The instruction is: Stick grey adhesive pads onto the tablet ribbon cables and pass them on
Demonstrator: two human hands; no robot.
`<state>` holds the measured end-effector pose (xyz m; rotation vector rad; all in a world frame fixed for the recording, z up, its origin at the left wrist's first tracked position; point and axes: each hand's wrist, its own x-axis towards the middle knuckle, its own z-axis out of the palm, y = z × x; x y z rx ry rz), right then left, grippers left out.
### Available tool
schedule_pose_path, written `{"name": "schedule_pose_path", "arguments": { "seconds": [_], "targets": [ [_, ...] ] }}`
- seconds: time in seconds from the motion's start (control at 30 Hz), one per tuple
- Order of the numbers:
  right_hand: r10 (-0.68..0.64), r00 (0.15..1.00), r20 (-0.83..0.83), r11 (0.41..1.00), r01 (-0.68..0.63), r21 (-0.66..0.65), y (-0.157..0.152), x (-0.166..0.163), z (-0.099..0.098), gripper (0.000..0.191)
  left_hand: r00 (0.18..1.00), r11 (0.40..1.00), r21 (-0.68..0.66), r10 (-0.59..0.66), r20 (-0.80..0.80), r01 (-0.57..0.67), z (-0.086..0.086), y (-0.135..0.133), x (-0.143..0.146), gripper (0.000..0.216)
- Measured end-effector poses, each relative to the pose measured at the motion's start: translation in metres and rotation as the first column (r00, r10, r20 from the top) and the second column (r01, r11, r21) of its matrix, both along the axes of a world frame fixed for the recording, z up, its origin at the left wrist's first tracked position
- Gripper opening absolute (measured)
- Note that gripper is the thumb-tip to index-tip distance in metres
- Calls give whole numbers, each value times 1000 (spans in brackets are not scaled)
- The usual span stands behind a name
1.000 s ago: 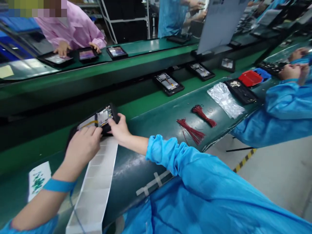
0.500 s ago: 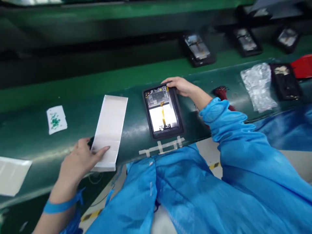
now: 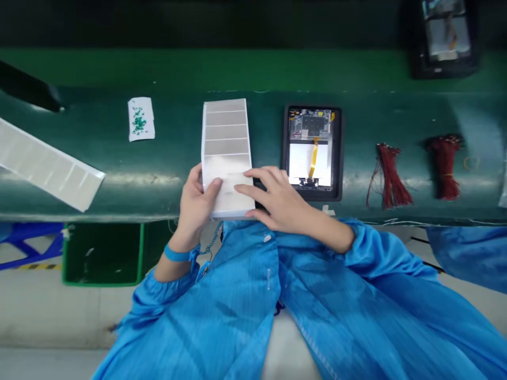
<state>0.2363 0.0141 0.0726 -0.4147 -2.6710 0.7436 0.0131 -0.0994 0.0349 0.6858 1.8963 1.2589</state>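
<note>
Left hand (image 3: 196, 203): here it is at the left edge of the sheet (image 3: 226, 132), thumb flat on the white face, other fingers curled at the side, gripping it.
Right hand (image 3: 283, 203): in from the other side, fingers slightly parted, tips down on the sheet's near part; whether they pinch anything there, I cannot tell.
Sheet: right in front of me on the counter (image 3: 174, 158), its near end by the front edge; grey panels split by white lines run up the far part, and the near part shines pale.
Tablet (image 3: 298, 154): just right of the sheet, lying on the counter, back open, circuit board at the far end, an orange ribbon (image 3: 313, 158) running down over a bright white block; my right knuckles overlap its near left corner in view, and contact is too hard to call.
Card (image 3: 148, 108): over to the left, white, green bits (image 3: 139, 122) scattered on it.
Second sheet (image 3: 47, 163): farther left, lying aslant, its near corner close to the front edge.
Red wires (image 3: 393, 179): right of the tablet, one bundle fanned out, another bundle (image 3: 447, 166) beyond it.
Second tablet (image 3: 441, 37): up at the far right, open too, on the green strip (image 3: 237, 68) behind.
Strap (image 3: 177, 255): blue, around my left wrist.
Bin (image 3: 103, 253): green, below the counter's edge on my left.
</note>
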Motion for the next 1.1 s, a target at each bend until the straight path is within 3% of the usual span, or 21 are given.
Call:
{"name": "schedule_pose_path", "arguments": {
  "seconds": [0.1, 0.2, 0.3, 0.37, 0.47, 0.57, 0.7, 0.83, 0.9, 1.03, 1.1],
  "targets": [
    [-26, 999, 35, 998, 24, 60, -16, -9, -12, 45, 999, 988, 154, -10, 44, 3, 6, 3, 9, 94],
    [-100, 995, -16, 993, 101, 55, -6, -10, -13, 38, 987, 970, 218, -129, 95, 106, 22, -5, 16, 104],
    [-139, 988, -67, 990, 140, 9, 6, -9, -8, 44, 973, 939, 254, -228, -42, 231, 38, -15, 24, 113],
    [-138, 988, -70, 990, 136, -32, 10, -8, -3, 50, 973, 940, 256, -203, -111, 225, 46, -18, 30, 97],
    [-152, 981, -120, 984, 139, -110, 10, -6, 1, 55, 988, 943, 295, -140, -68, 154, 54, -14, 38, 66],
    [-169, 962, -215, 979, 140, -145, 9, -4, 1, 46, 996, 933, 350, -82, -30, 87, 62, -8, 43, 63],
    [-153, 952, -266, 987, 131, -97, 11, -4, -1, 38, 997, 918, 394, -69, 18, 56, 68, -9, 44, 66],
    [-137, 950, -279, 990, 123, -67, 11, -4, 2, 49, 996, 903, 429, -67, 64, 33, 66, -12, 37, 37],
    [-154, 944, -291, 986, 131, -99, 11, -4, 6, 47, 996, 905, 425, -55, 70, 20, 63, -12, 35, 33],
    [-113, 958, -263, 989, 82, -126, 10, -2, 15, 51, 999, 922, 385, 7, 43, -23, 61, -13, 36, 71],
    [-57, 957, -285, 995, 32, -92, 11, 1, 17, 44, 998, 923, 384, -11, 68, -16, 60, -15, 38, 78]
  ]
}}
